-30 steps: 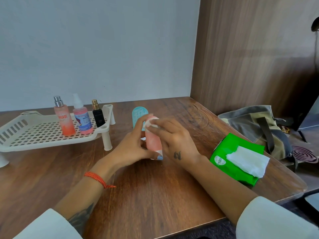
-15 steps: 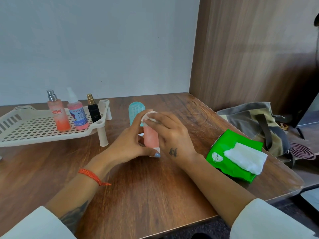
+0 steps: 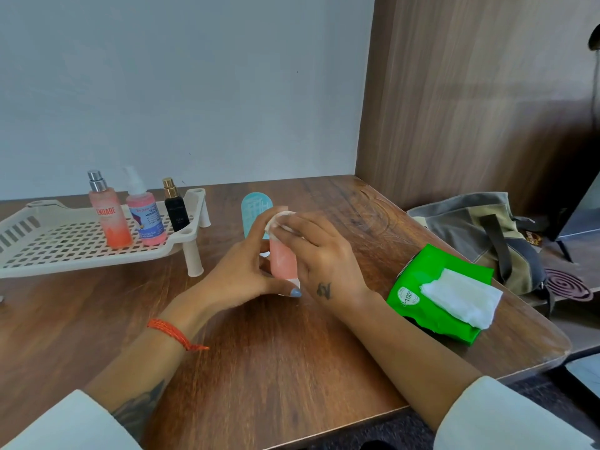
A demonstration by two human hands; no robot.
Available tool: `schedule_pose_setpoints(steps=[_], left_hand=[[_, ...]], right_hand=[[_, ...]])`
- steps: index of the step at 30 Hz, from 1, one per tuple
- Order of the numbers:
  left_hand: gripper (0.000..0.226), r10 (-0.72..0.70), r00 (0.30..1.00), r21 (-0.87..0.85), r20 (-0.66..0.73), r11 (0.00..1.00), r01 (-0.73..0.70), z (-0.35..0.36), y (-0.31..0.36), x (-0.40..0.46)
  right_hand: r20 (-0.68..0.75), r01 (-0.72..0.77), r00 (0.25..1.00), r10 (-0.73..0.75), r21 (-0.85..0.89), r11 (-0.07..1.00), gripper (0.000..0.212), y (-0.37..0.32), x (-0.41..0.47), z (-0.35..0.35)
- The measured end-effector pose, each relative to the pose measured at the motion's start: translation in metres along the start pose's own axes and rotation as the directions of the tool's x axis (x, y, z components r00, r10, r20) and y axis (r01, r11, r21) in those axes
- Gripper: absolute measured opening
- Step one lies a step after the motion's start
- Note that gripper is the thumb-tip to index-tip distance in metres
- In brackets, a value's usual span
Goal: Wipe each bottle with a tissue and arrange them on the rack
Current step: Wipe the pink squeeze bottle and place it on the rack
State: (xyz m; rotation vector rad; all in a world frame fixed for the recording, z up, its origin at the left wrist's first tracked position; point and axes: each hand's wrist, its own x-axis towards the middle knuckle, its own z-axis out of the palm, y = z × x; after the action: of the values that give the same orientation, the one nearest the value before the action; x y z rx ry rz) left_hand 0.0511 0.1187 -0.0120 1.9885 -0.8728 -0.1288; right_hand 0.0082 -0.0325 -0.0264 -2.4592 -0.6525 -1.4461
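My left hand (image 3: 240, 274) grips a small pink bottle (image 3: 283, 262) upright on the wooden table. My right hand (image 3: 321, 254) pinches a white tissue (image 3: 276, 220) and presses it over the bottle's top. A pale blue bottle (image 3: 253, 211) stands just behind, partly hidden by my fingers. On the white perforated rack (image 3: 48, 248) at the left stand three bottles: an orange-pink spray (image 3: 108, 219), a pink spray with a blue label (image 3: 145, 217) and a small black one with a gold cap (image 3: 176, 211).
A green tissue pack (image 3: 431, 287) with a white sheet pulled out lies at the right of the table (image 3: 276, 352). Beyond the table's right edge sit a grey-olive bag (image 3: 477, 232) and a dark coil (image 3: 568, 284). A wood panel rises behind.
The view shifted slightly, so everything sits a little lower and left than before. My hands keep holding the pink bottle, the tissue staying on its top.
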Motion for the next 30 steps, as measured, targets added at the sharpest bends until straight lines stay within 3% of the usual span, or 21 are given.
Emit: schedule_pose_setpoints(steps=[3,8,12,14,16,19,24,30], left_hand=[[0.110,-0.002,1.000,-0.019,-0.008,1.000,0.002,0.0002,0.0002,-0.0002],[0.109,-0.012,1.000,-0.007,-0.020,1.000,0.012,0.0001,0.0024,-0.0009],[0.109,-0.035,0.999,0.032,-0.013,0.999,0.035,-0.0004,0.0034,-0.0015],[0.110,-0.032,0.999,0.024,-0.007,0.999,0.033,-0.0007,0.0045,-0.0025],[0.110,-0.012,1.000,-0.023,-0.008,1.000,0.012,-0.0005,0.0037,-0.0029],[0.110,0.003,1.000,-0.059,-0.009,0.998,-0.003,-0.0003,0.0028,-0.0027],[0.108,0.024,1.000,-0.032,-0.004,0.999,-0.024,-0.0001,0.0023,-0.0020],[0.109,0.031,1.000,0.003,-0.004,1.000,-0.031,-0.0003,0.0025,-0.0025]], right_hand=[[0.006,-0.047,0.999,0.047,0.014,0.999,0.040,0.0018,0.0011,0.0008],[-0.023,-0.320,0.946,0.325,0.107,0.941,0.034,-0.0002,0.0043,-0.0019],[-0.129,-0.407,0.891,0.435,0.193,0.893,0.029,0.0016,0.0077,-0.0040],[-0.148,-0.332,0.922,0.357,0.171,0.928,0.031,-0.0002,0.0065,-0.0046],[-0.088,-0.179,0.978,0.187,0.090,0.980,0.034,-0.0024,0.0031,-0.0027],[-0.015,-0.008,1.000,0.008,0.024,1.000,0.037,0.0030,0.0004,0.0008],[-0.016,0.135,0.991,-0.135,0.026,0.991,0.027,0.0040,-0.0010,0.0007],[-0.063,0.179,0.983,-0.175,0.079,0.981,0.025,0.0004,0.0018,-0.0024]])
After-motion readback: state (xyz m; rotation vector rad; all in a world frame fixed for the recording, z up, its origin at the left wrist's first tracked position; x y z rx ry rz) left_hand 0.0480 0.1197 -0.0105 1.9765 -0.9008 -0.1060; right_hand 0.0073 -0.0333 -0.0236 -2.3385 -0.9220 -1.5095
